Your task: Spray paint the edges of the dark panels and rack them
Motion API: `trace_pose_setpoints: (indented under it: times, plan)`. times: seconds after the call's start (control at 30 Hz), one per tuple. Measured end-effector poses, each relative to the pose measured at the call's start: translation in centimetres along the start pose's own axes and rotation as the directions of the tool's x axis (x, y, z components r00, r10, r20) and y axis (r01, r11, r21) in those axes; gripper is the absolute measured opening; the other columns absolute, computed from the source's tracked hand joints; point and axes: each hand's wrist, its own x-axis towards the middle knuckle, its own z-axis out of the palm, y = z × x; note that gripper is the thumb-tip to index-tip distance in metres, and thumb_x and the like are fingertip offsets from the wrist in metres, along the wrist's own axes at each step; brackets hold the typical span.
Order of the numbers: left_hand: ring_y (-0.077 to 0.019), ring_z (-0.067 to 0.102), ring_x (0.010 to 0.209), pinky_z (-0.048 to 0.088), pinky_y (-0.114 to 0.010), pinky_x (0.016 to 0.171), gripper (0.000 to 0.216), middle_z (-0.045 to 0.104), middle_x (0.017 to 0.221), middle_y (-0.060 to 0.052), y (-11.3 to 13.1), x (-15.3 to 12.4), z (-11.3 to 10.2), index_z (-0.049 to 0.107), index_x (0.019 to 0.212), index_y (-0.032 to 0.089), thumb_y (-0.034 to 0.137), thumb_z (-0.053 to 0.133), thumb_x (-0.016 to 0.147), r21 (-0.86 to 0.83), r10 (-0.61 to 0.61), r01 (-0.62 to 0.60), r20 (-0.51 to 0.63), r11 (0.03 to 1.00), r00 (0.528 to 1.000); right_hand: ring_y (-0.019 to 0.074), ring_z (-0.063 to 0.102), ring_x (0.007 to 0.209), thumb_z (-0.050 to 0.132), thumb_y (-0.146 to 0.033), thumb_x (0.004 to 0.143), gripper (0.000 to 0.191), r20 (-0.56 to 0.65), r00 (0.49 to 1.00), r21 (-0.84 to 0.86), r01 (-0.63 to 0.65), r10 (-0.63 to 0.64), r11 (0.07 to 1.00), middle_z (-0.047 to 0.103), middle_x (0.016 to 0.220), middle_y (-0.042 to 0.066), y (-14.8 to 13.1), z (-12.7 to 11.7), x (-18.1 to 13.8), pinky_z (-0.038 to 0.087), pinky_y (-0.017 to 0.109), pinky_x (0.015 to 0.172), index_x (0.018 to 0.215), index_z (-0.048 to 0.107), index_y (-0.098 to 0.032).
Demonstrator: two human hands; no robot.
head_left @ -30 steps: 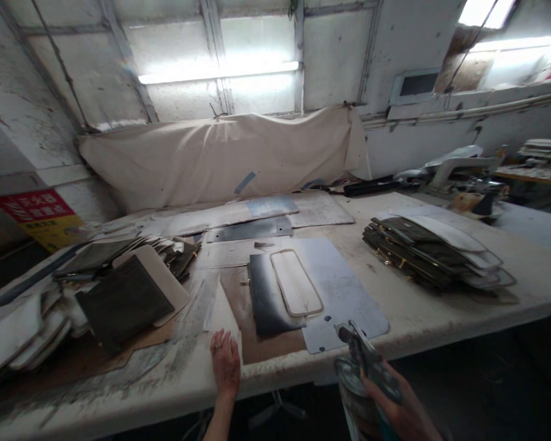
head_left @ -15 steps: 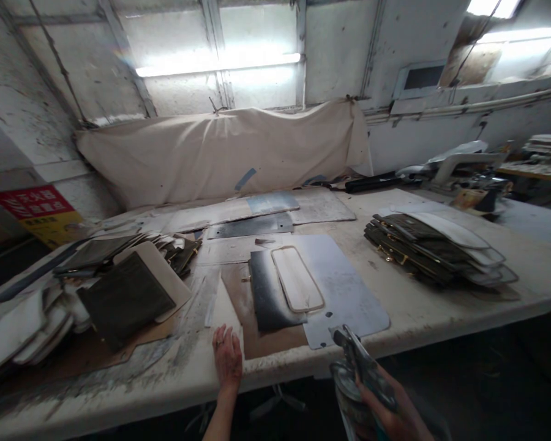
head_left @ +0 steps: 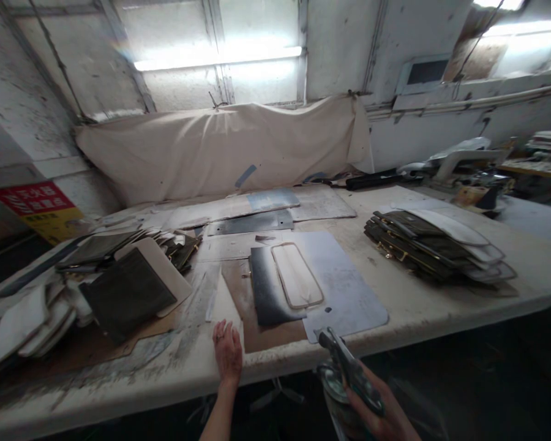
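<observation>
My left hand (head_left: 228, 350) lies on the table's front edge, fingers stretched forward onto a pale triangular piece (head_left: 223, 300), with a ring on one finger. My right hand (head_left: 379, 401) is wrapped round the handle of a metal spray gun (head_left: 349, 361) with a cup below. Its nozzle points forward and left, just in front of a grey sheet (head_left: 353, 294). On that sheet and a brown board (head_left: 266, 340) lies a dark flat panel (head_left: 266, 303) with a small clasp at its left. A white rounded piece with a brown rim (head_left: 298, 275) rests on the panel.
Dark panels and white pieces (head_left: 128, 294) are heaped at the left of the table (head_left: 349, 239). Another stack (head_left: 422, 245) with brass-coloured fittings stands to the right. Flat boards (head_left: 252, 223) lie behind, below a hanging cloth (head_left: 220, 153). A sewing machine (head_left: 463, 162) is at far right.
My right hand has brought the spray gun a little left, closer to the sheet's front edge. My left hand has stayed in place, and the panel has not moved on the table.
</observation>
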Motion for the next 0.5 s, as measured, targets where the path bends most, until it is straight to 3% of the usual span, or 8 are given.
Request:
trace_pose_setpoints:
  times: [0.2,0.37,0.5]
  plan:
    - [-0.0273,0.041,0.116,0.041,-0.048,0.098,0.037,0.055,0.111,-0.017,0.2,0.1,0.1,0.06,0.101,0.007,0.028,0.034,0.086,0.0,-0.002,0.002,-0.003,1.0,1.0,0.0227,0.062,0.091,0.05,-0.039,0.08,0.036,0.039,0.999,-0.048,0.003,-0.001,0.999,0.067,0.095,0.013,0.6,-0.3,0.3,0.048,0.027,0.083,0.102,0.059,-0.012]
    - [-0.0265,0.041,0.118,0.04,-0.048,0.098,0.033,0.055,0.113,-0.015,0.4,0.3,0.3,0.059,0.101,0.011,0.027,0.035,0.085,-0.01,0.0,0.0,0.009,1.0,1.0,0.0211,0.063,0.085,0.048,-0.039,0.082,0.03,0.044,0.999,-0.027,-0.013,0.014,1.0,0.068,0.085,0.008,1.3,-0.6,0.6,0.049,0.025,0.078,0.093,0.059,-0.014]
    - [-0.0261,0.041,0.118,0.039,-0.047,0.099,0.031,0.054,0.113,-0.014,0.5,0.3,0.5,0.059,0.101,0.012,0.027,0.037,0.085,-0.015,-0.001,0.001,0.022,1.0,1.0,0.0212,0.063,0.088,0.052,-0.037,0.08,0.033,0.011,0.999,-0.013,-0.034,0.034,0.999,0.068,0.096,0.01,2.0,-1.3,0.6,0.049,0.024,0.079,0.102,0.06,-0.014]
